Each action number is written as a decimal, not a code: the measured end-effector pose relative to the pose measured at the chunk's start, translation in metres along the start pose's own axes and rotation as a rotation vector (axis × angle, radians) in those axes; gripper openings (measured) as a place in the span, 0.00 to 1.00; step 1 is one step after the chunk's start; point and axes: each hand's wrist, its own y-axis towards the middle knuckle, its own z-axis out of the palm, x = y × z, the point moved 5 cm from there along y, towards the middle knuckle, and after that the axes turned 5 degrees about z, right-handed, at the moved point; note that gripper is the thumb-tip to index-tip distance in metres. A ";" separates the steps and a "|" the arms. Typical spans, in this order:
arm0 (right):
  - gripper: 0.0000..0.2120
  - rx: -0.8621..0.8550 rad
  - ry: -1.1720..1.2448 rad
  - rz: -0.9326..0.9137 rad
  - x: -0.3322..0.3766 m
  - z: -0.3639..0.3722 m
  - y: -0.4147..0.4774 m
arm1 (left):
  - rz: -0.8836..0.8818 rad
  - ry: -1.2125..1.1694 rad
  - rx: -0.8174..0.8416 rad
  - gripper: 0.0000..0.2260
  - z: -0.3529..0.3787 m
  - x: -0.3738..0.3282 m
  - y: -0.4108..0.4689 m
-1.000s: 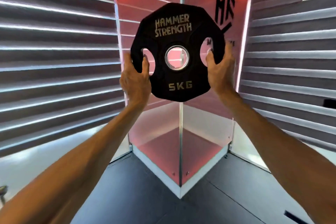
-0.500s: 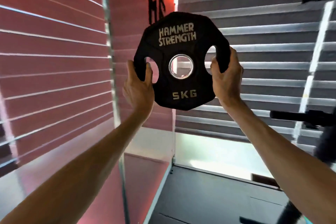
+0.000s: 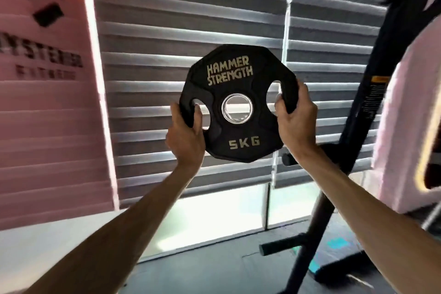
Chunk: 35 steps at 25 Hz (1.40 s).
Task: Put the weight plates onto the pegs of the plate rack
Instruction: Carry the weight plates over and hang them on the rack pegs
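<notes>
A: Status?
B: Black octagonal rubber 5 KG weight plate (image 3: pixel 239 132) held up, face toward me. My left hand (image 3: pixel 186 137) grips its left cut-out, my right hand (image 3: pixel 297 118) the right one.
A: Rack?
B: Black metal plate rack (image 3: pixel 358 114) on the right, its peg (image 3: pixel 289 159) just under my right wrist. Grey blinds (image 3: pixel 179 19) behind.

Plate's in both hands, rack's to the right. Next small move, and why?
Probably swing the plate right and down toward the bare peg below the right hand. The left hand grips it too, and its hole faces no peg yet.
</notes>
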 end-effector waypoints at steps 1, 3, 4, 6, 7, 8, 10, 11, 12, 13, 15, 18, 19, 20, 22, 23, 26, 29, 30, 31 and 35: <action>0.17 -0.006 -0.052 0.019 -0.016 0.004 0.004 | -0.024 -0.016 0.025 0.17 0.025 0.011 -0.003; 0.16 -0.053 -0.166 0.018 -0.044 0.002 0.007 | -0.066 -0.111 0.107 0.16 0.073 0.029 -0.016; 0.16 -0.072 -0.227 0.014 -0.058 0.000 0.006 | -0.091 -0.165 0.154 0.15 0.097 0.037 -0.024; 0.16 -0.087 -0.350 0.032 -0.085 -0.001 0.004 | -0.135 -0.248 0.228 0.15 0.142 0.050 -0.043; 0.16 -0.097 -0.403 0.043 -0.098 -0.001 0.002 | -0.151 -0.278 0.269 0.15 0.164 0.058 -0.055; 0.17 -0.113 -0.452 0.054 -0.112 -0.001 0.000 | -0.159 -0.310 0.314 0.16 0.184 0.065 -0.064; 0.19 -0.147 -0.551 0.095 -0.136 -0.002 -0.004 | -0.169 -0.377 0.395 0.16 0.222 0.074 -0.079; 0.19 -0.165 -0.591 0.123 -0.147 -0.002 -0.006 | -0.167 -0.403 0.427 0.15 0.240 0.078 -0.084; 0.20 -0.178 -0.620 0.139 -0.155 -0.003 -0.009 | -0.161 -0.435 0.461 0.14 0.258 0.081 -0.091; 0.19 -0.191 -0.649 0.145 -0.159 -0.004 -0.013 | -0.153 -0.472 0.504 0.14 0.274 0.082 -0.099; 0.18 -0.231 -0.733 0.180 -0.172 -0.006 -0.023 | -0.143 -0.529 0.601 0.14 0.300 0.086 -0.114; 0.17 -0.299 -0.801 0.259 -0.187 -0.010 -0.039 | -0.136 -0.594 0.707 0.15 0.330 0.094 -0.142; 0.16 -0.301 -0.818 0.273 -0.189 -0.011 -0.044 | -0.132 -0.609 0.728 0.16 0.334 0.095 -0.148; 0.16 -0.297 -0.842 0.277 -0.192 -0.009 -0.044 | -0.127 -0.619 0.728 0.18 0.340 0.096 -0.150; 0.14 -0.303 -0.886 0.289 -0.193 -0.007 -0.047 | -0.113 -0.632 0.737 0.19 0.353 0.100 -0.158; 0.14 -0.312 -0.920 0.262 -0.188 -0.004 -0.046 | -0.118 -0.654 0.751 0.18 0.355 0.100 -0.160; 0.16 -0.290 -0.991 0.214 -0.185 0.001 -0.042 | -0.167 -0.716 0.787 0.13 0.355 0.100 -0.164; 0.17 -0.267 -1.021 0.243 -0.189 0.002 -0.049 | -0.182 -0.731 0.829 0.13 0.357 0.105 -0.173; 0.17 -0.251 -1.041 0.247 -0.191 0.003 -0.053 | -0.178 -0.738 0.839 0.15 0.357 0.108 -0.177; 0.17 -0.240 -1.064 0.257 -0.193 0.003 -0.057 | -0.179 -0.739 0.847 0.16 0.358 0.112 -0.182; 0.16 -0.286 -1.114 0.308 -0.204 0.001 -0.074 | -0.169 -0.738 0.908 0.17 0.362 0.122 -0.202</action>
